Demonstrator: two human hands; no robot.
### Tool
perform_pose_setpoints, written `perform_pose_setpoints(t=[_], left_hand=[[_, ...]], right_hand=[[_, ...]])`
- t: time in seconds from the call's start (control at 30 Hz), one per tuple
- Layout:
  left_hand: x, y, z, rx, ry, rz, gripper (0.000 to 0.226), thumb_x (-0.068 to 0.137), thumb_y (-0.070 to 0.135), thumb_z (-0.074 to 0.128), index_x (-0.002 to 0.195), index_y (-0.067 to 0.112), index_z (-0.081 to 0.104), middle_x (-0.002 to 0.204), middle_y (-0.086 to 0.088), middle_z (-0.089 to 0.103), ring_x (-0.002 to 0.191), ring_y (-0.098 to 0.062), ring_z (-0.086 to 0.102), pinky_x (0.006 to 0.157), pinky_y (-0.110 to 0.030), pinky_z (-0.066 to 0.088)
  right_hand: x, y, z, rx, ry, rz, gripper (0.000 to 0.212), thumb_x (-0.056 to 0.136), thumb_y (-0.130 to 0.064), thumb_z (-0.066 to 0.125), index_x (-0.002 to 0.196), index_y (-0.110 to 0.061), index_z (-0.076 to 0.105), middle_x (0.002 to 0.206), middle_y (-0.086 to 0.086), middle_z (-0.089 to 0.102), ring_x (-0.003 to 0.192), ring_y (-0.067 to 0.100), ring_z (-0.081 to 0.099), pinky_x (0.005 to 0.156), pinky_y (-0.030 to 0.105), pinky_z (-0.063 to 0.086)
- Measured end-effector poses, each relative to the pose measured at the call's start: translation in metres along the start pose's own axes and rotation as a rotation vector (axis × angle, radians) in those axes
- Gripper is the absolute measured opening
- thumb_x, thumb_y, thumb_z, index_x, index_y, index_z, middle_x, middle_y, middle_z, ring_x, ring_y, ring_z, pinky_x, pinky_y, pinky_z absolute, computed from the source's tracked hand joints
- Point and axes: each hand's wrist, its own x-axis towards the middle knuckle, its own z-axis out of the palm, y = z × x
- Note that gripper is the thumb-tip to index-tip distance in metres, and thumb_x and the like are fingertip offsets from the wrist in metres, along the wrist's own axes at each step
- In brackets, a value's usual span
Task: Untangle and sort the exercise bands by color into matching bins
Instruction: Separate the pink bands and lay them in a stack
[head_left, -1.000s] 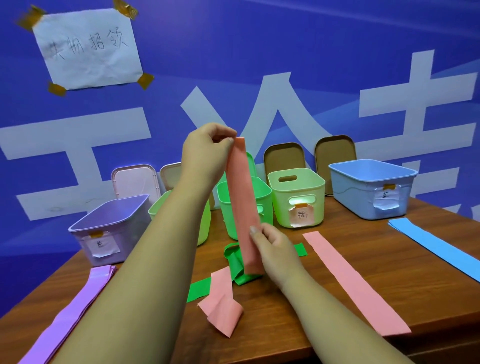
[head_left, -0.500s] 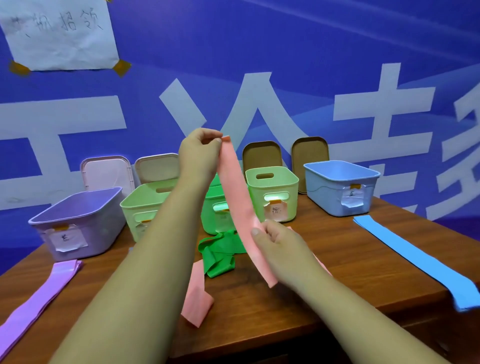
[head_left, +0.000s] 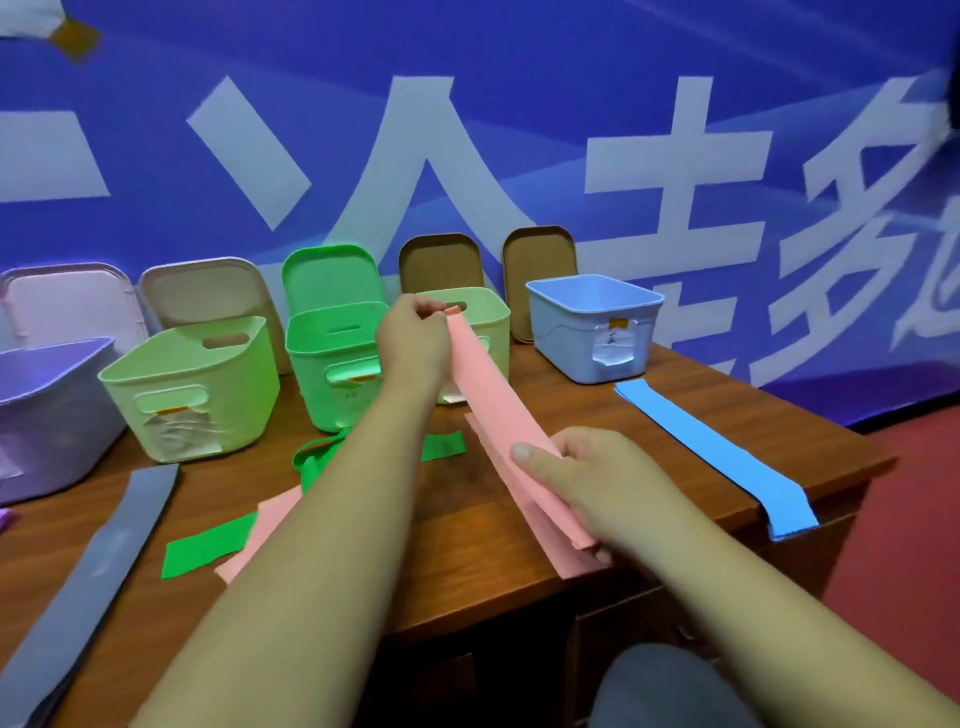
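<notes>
At the far left a purple bin (head_left: 47, 415) is standing on the wooden counter (head_left: 670, 467), with a grey band (head_left: 104, 545) lying flat in front of it. Next, a pale green bin (head_left: 192, 384) and a brighter green bin (head_left: 332, 364) are sitting side by side, a green band (head_left: 208, 545) lying before them. The left hand (head_left: 413, 338) is pinching the upper end of a pink band (head_left: 498, 415) in curled fingers, raised before the bins, while the right hand (head_left: 587, 478) is gripping its lower end, thumb on top, just above the counter. Further right a blue bin (head_left: 592, 327) is standing open, and a blue band (head_left: 711, 452) is lying flat, its end overhanging the counter edge.
</notes>
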Motion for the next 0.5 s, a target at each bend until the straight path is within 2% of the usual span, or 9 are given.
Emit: perform_pose_setpoints(t=[0.1,0.2,0.3,0.33,0.43,0.5], left_hand=[[-0.008,-0.013,0.016,0.054,-0.018,-0.012,0.023,0.094,0.007,0.060,0.105,0.018,0.077,0.101,0.005,0.070,0.092,-0.015,0.058,0.072,-0.023,0.036],[-0.016,-0.026,0.028,0.056,-0.042,-0.046,0.023,0.095,0.005,0.059,0.104,0.018,0.075,0.097,0.006,0.067,0.090,-0.015,0.058,0.061,-0.023,0.035],[-0.023,-0.039,0.039,0.073,-0.065,-0.056,0.023,0.095,0.005,0.059,0.105,0.017,0.075,0.098,0.005,0.067,0.097,-0.019,0.062,0.073,-0.026,0.041],[-0.025,-0.044,0.042,0.088,-0.077,-0.060,0.024,0.094,0.004,0.057,0.105,0.017,0.075,0.098,0.005,0.067,0.097,-0.020,0.062,0.076,-0.028,0.043],[-0.032,-0.058,0.048,0.154,-0.123,-0.066,0.028,0.093,0.004,0.053,0.102,0.021,0.074,0.102,0.003,0.069,0.095,-0.020,0.063,0.068,-0.030,0.044],[-0.033,-0.065,0.051,0.206,-0.144,-0.051,0.027,0.095,0.007,0.053,0.104,0.024,0.073,0.109,0.002,0.072,0.096,-0.019,0.063,0.072,-0.031,0.046]], right_hand=[[0.000,0.008,-0.007,0.026,-0.026,0.050,0.041,0.099,-0.060,0.064,0.098,-0.020,0.072,0.084,0.008,0.074,0.046,0.019,0.068,0.038,0.026,0.048],[0.000,0.014,-0.010,0.015,-0.060,0.097,0.047,0.103,-0.057,0.061,0.098,-0.012,0.072,0.074,0.010,0.075,0.043,0.019,0.064,0.037,0.025,0.046],[0.000,0.020,-0.009,0.038,-0.105,0.140,0.045,0.107,-0.052,0.056,0.102,-0.009,0.070,0.060,0.007,0.070,0.042,0.018,0.062,0.038,0.026,0.048],[0.001,0.021,-0.009,0.020,-0.124,0.154,0.044,0.107,-0.052,0.055,0.105,-0.010,0.070,0.061,0.007,0.070,0.042,0.018,0.063,0.039,0.026,0.049],[0.005,0.023,-0.008,-0.049,-0.161,0.180,0.042,0.107,-0.052,0.055,0.113,-0.012,0.068,0.064,0.009,0.073,0.041,0.017,0.063,0.038,0.025,0.047],[0.007,0.024,-0.008,-0.100,-0.173,0.179,0.042,0.107,-0.053,0.056,0.112,-0.013,0.068,0.068,0.011,0.076,0.042,0.017,0.064,0.038,0.024,0.047]])
